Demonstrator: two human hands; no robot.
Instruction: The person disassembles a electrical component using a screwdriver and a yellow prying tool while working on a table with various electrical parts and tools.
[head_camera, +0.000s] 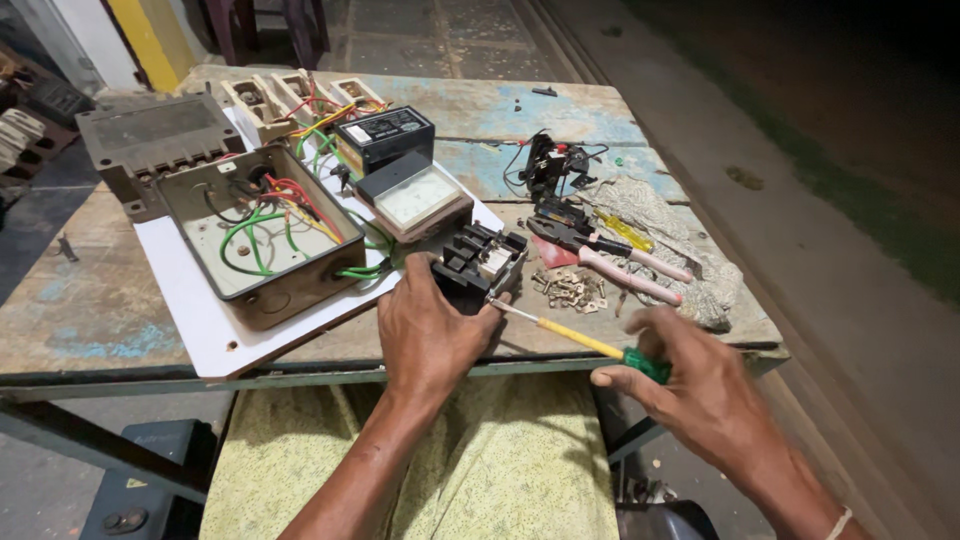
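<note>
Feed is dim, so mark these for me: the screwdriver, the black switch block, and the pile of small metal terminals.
screwdriver (578, 339): head view, on its yellow shaft.
black switch block (478, 262): head view, on its top face.
pile of small metal terminals (570, 290): head view, middle of the heap.

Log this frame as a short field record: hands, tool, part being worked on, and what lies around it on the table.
left hand: grips a black switch block at the table's near edge
right hand: holds a screwdriver by its green handle, tip at the switch block
open metal box: left of the block, red, green and yellow wires inside, on a white board
meter: behind the block
pliers: pink handles, right of the block, on a cloth
small metal parts: loose pile beside the pliers
table: worn wood, flaking blue paint
</note>
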